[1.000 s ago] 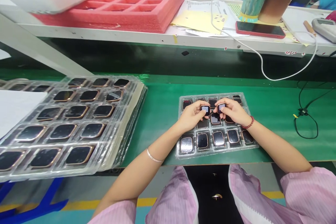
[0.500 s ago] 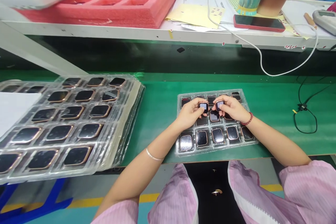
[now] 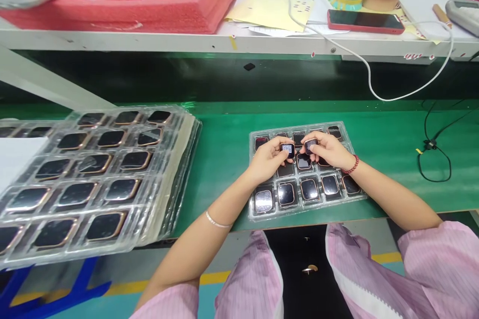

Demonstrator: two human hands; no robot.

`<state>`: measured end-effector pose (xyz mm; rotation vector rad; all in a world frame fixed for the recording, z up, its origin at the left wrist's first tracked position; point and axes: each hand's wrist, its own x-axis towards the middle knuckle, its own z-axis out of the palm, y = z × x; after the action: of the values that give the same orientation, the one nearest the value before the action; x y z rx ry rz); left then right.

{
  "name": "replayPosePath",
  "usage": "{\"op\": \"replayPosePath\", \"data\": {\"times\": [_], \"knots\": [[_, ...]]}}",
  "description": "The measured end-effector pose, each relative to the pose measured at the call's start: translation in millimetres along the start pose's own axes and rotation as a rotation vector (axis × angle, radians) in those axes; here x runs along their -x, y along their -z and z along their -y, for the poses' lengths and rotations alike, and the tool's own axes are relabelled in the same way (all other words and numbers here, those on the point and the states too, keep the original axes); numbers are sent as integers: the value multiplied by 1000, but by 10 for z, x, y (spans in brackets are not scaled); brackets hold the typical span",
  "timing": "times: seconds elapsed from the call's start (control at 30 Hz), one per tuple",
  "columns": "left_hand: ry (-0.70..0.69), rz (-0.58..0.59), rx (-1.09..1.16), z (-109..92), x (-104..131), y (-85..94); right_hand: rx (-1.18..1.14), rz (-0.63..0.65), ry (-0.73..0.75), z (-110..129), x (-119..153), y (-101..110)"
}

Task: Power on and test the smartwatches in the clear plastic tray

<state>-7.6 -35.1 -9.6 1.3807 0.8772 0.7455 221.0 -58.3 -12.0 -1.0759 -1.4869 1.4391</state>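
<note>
My left hand (image 3: 268,158) pinches a smartwatch body (image 3: 287,149) whose lit screen shows a QR code. A second smartwatch body (image 3: 310,146) is gripped by my right hand (image 3: 330,150), its thumb across the face. Both watch bodies are held side by side above a clear plastic tray (image 3: 268,216). Square watch bodies with dark faces and gold-coloured rims sit in that tray's pockets, among them one watch body (image 3: 309,190) in the front row. Part of the middle rows is hidden by my hands.
Left of my arm stands a tall stack of clear trays (image 3: 149,209) filled with watch bodies. A shelf (image 3: 179,44) above the green bench holds pink foam (image 3: 187,15), papers, and a phone (image 3: 365,21). A white cable (image 3: 368,77) droops from it; a black cable (image 3: 430,144) lies right.
The watch face in my right hand now looks darker, with my thumb across it. Both hands stay over the tray. The whole view has shifted slightly.
</note>
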Motion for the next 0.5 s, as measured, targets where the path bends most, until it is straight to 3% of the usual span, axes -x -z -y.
{"op": "replayPosePath", "data": {"times": [0.33,0.5], "knots": [[-14,15,-11,27,-11,11,38,20,19,29,14,3],[-51,-44,-45,32,2,-13,77,31,90,21,15,-4]]}}
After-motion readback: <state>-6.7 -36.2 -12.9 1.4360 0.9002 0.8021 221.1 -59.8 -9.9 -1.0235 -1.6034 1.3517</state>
